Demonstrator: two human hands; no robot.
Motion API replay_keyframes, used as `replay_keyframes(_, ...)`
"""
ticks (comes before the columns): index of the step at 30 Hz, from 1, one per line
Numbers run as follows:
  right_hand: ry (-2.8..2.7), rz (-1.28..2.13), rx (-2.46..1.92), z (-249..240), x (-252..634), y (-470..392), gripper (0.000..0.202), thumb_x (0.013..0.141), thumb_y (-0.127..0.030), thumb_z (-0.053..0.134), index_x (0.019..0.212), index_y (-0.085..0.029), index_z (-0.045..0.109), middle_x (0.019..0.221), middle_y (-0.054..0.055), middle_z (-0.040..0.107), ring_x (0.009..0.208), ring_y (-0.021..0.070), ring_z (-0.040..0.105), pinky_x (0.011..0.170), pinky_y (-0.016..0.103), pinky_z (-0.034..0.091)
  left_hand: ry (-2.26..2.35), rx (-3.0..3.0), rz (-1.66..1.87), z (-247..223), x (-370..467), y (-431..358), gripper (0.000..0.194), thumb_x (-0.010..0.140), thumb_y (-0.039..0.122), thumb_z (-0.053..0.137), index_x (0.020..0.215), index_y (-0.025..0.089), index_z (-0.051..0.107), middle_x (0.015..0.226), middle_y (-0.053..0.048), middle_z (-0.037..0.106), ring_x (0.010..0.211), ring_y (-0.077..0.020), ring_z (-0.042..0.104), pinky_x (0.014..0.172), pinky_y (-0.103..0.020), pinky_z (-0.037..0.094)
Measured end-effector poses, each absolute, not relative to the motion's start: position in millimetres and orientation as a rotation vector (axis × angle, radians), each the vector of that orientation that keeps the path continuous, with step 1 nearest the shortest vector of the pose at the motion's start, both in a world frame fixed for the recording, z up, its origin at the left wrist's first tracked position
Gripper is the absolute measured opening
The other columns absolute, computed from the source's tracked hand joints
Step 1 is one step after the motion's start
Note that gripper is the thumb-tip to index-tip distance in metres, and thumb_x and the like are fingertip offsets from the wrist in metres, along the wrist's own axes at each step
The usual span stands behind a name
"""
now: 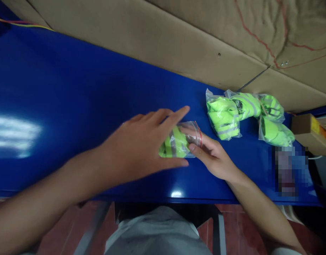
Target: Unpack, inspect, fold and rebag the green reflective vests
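Observation:
A clear plastic bag [176,144] with a folded yellow-green item with grey stripes inside lies between my hands, low over the blue table [125,85]. Its red-edged end points right. My right hand [218,159] grips that end, with the thumb on top and the fingers partly hidden by the bag. My left hand [141,145] is over the bag's left part, its fingers and thumb spread apart; the palm side is hidden from view.
Several similar bags [223,118] of yellow-green items are grouped at the back right. A cardboard box [308,132] stands beyond them at the right edge, near a pixelated patch. A brown covered panel [152,39] runs along the table's back.

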State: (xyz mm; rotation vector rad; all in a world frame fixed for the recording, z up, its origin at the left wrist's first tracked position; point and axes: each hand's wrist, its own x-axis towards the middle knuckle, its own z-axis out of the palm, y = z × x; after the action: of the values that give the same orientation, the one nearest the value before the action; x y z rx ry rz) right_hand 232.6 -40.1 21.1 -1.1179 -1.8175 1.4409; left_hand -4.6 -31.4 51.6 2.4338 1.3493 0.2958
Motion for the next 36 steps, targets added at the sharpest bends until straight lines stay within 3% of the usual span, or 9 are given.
replay_keyframes(3,-1.56,1.497,-1.278,22,236,-38,0.032,0.097,-0.033,0.069,0.129,-0.027,0.066,0.117,0.004,0.074,0.102,0.0181,0.071,0.084,0.03,0.06,1.452,2.408,0.111,48,-9,-21,0.094,0.084,0.076,0.063,0.158,0.023,0.041,0.142,-0.015,0.062,0.126,-0.0399,0.062,0.103,-0.049,0.047)
replay_keyframes(5,-1.534,1.521,-1.301,23,238,-39,0.03,0.095,-0.033,0.072,0.124,-0.025,0.068,0.113,0.004,0.075,0.099,0.017,0.072,0.079,0.027,0.06,1.441,2.461,0.1,40,-3,-22,0.092,0.084,0.077,0.064,0.153,0.02,0.047,0.135,-0.015,0.065,0.124,-0.0395,0.062,0.102,-0.048,0.048)
replay_keyframes(13,-1.754,1.661,-1.198,34,246,-43,0.052,0.097,-0.029,0.07,0.148,-0.03,0.056,0.133,0.003,0.07,0.119,0.0207,0.07,0.098,0.034,0.061,1.407,2.458,0.305,27,20,-40,0.074,0.091,0.07,0.061,0.14,0.015,0.053,0.121,-0.012,0.07,0.108,-0.0344,0.068,0.089,-0.046,0.053)
replay_keyframes(16,-1.889,1.297,-1.201,35,245,-45,0.053,0.098,-0.028,0.069,0.149,-0.03,0.055,0.146,0.004,0.063,0.134,0.0229,0.061,0.115,0.04,0.05,1.397,2.295,0.401,32,19,-38,0.049,0.094,0.054,0.063,0.129,0.021,0.057,0.118,-0.007,0.071,0.103,-0.0316,0.071,0.084,-0.042,0.053)
replay_keyframes(19,-1.853,0.907,-1.24,36,247,-44,0.057,0.093,-0.028,0.075,0.146,-0.03,0.055,0.148,0.006,0.059,0.14,0.0247,0.055,0.12,0.043,0.045,1.388,2.09,0.607,39,16,-34,0.051,0.09,0.05,0.066,0.131,0.023,0.053,0.124,-0.007,0.069,0.11,-0.0305,0.069,0.086,-0.04,0.053)
replay_keyframes(22,-1.758,0.92,-1.245,36,249,-41,0.048,0.091,-0.029,0.079,0.135,-0.029,0.06,0.13,0.006,0.067,0.117,0.0207,0.067,0.101,0.035,0.057,1.24,1.84,0.707,45,13,-31,0.063,0.084,0.059,0.073,0.132,0.025,0.051,0.119,-0.005,0.07,0.103,-0.0257,0.07,0.082,-0.035,0.054)
replay_keyframes(25,-1.638,1.136,-1.151,37,248,-42,0.033,0.091,-0.026,0.078,0.121,-0.028,0.062,0.116,0.002,0.07,0.092,0.0134,0.07,0.079,0.026,0.06,1.052,1.616,0.681,49,9,-25,0.056,0.086,0.06,0.072,0.126,0.024,0.057,0.109,-0.002,0.072,0.094,-0.0209,0.069,0.076,-0.029,0.055)
replay_keyframes(32,-1.484,1.322,-1.079,39,244,-45,0.048,0.085,-0.029,0.084,0.125,-0.029,0.057,0.123,0.005,0.067,0.099,0.0147,0.068,0.083,0.027,0.06,0.953,1.358,0.758,54,6,-19,0.032,0.091,0.047,0.071,0.109,0.021,0.075,0.101,-0.003,0.077,0.09,-0.0207,0.07,0.074,-0.026,0.054)
replay_keyframes(36,-1.507,1.249,-1.252,41,253,-35,0.025,0.089,-0.043,0.078,0.095,-0.021,0.067,0.078,0.001,0.066,0.07,0.0117,0.062,0.063,0.024,0.053,0.97,1.269,0.846,57,4,-21,0.025,0.091,0.044,0.073,0.1,0.021,0.076,0.094,-0.003,0.077,0.085,-0.0182,0.07,0.073,-0.023,0.054)
